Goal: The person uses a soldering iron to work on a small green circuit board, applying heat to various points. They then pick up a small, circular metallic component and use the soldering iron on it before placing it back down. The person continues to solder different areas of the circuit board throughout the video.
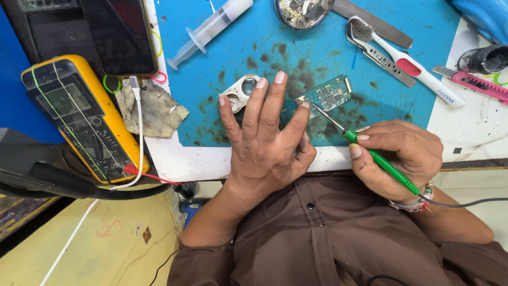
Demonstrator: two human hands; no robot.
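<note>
Nearest me, my right hand (399, 159) is clenched round the green iron (389, 168), held like a pen, its cord trailing off right. The iron's long axis runs up and to the left from that hand, and its thin tip (317, 110) sits right at the near edge of the board (329, 95). So the board lies up-left of my right hand, straight along the iron's line. My left hand (264, 140) is spread flat, grasping nothing, its thumb pressed at the board's left end to steady it. Left hand is the nearer one to the board. Just left of my fingertips lies a small metal frame (241, 92) on the blue surface (248, 32). Farther off, a syringe (211, 29) and a brush (407, 63).
</note>
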